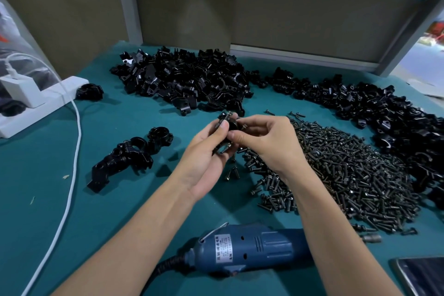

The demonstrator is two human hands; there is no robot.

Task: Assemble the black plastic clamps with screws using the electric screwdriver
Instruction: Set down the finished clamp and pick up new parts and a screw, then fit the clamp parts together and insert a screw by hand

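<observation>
Open mat (115, 211) between cable (76, 151) and screwdriver (252, 247): free passage. Clamp piles (182, 77) block the back, screws (348, 170) crowd the right, assembled clamps (129, 154) sit mid-left, phone (422, 276) takes the near-right corner.

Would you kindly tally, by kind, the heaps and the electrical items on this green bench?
Heaps of black clamp parts: 2
Heap of screws: 1
Electric screwdriver: 1
Power strip: 1
White charger: 1
Phone: 1
Total: 7
</observation>
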